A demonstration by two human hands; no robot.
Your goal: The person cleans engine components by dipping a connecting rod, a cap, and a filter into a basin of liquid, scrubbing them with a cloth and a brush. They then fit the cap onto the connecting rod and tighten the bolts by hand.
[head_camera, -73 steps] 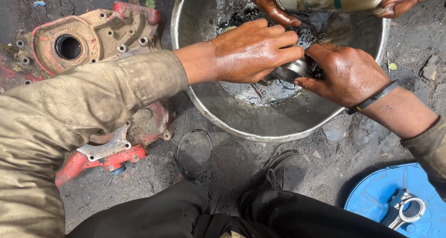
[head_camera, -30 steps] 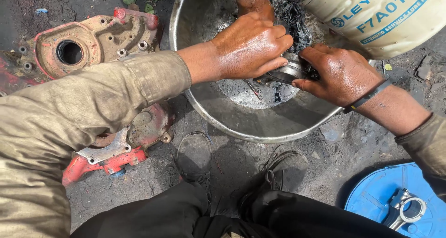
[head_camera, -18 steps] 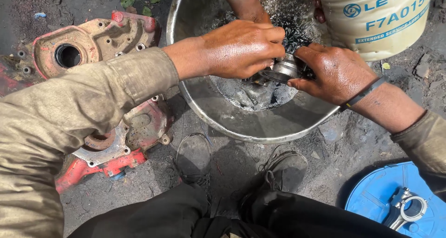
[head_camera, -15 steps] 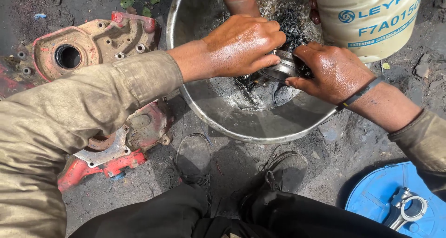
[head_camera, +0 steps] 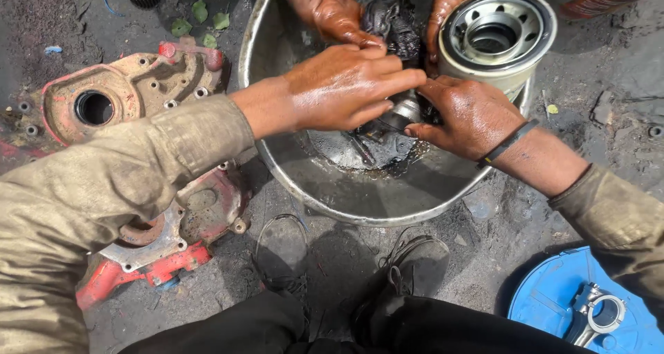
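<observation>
Both of the person's hands are over a wide metal basin (head_camera: 325, 195) that sits on the oily ground. The left hand (head_camera: 342, 88) reaches in from the left, palm down, with its fingers (head_camera: 394, 81) pressed together and stretched flat across a small metal part (head_camera: 407, 109). The right hand (head_camera: 470, 115) comes in from the right, a dark band at its wrist, and its fingers curl around the same part from the other side. The part sits between the two hands, above a shallow pool of black oil (head_camera: 370, 146) in the bottom of the basin; it looks like a short shiny cylinder, though the hands cover most of it, so its full shape cannot be told.

At the far rim of the basin a second person's two oily hands are at work: one (head_camera: 335, 15) on the left, the other (head_camera: 449, 1) on the right, with a blackened rag (head_camera: 394, 22) between them. Just beside that right one lies a cylindrical filter canister (head_camera: 494, 39), tilted so that its open end with a ring of holes faces the camera.

To the left of the basin, on the ground, lies a worn red cast housing (head_camera: 138, 91) with a round bore and bolt holes. The person's shoes (head_camera: 415, 264) stand just below the basin. At the lower right a blue round lid (head_camera: 546, 305) carries a metal connecting rod (head_camera: 598, 316).
</observation>
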